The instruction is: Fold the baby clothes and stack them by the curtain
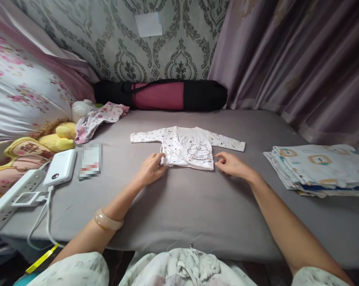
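A small white baby top (188, 147) with a cartoon print lies flat on the grey sheet (197, 206), sleeves spread to both sides. My left hand (151, 169) pinches the top's lower left corner between its fingers. My right hand (231, 163) rests just beside the lower right corner with its fingers loosely curled and apart, holding nothing. A pale bangle sits on my left wrist.
A stack of folded cloths (319, 169) lies at the right. A pink patterned garment (97, 119) is crumpled at the back left. A white power bank (61, 167), a power strip (12, 198), plush toys (58, 137) and a black-and-pink roll bag (161, 95) border the bed.
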A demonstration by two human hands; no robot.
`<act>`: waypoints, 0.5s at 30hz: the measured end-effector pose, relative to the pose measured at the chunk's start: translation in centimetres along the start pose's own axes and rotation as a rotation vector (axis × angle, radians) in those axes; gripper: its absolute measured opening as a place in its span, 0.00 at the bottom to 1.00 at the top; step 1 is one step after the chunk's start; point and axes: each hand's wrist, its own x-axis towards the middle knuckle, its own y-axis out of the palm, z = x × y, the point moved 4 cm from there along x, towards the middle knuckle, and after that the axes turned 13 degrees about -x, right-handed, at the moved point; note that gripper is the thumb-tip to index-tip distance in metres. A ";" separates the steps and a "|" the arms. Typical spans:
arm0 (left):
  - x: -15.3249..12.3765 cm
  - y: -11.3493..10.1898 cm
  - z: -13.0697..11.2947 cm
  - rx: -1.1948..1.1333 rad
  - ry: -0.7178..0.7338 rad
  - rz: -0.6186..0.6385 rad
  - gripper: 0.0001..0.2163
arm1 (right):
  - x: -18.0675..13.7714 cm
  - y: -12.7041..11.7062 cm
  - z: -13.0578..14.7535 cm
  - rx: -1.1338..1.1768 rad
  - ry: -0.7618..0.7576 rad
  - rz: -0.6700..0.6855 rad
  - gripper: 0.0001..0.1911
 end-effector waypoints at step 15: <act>0.6 0.3 -0.4 -0.121 -0.017 -0.092 0.15 | -3.2 2.1 5.6 -0.476 0.103 -0.193 0.23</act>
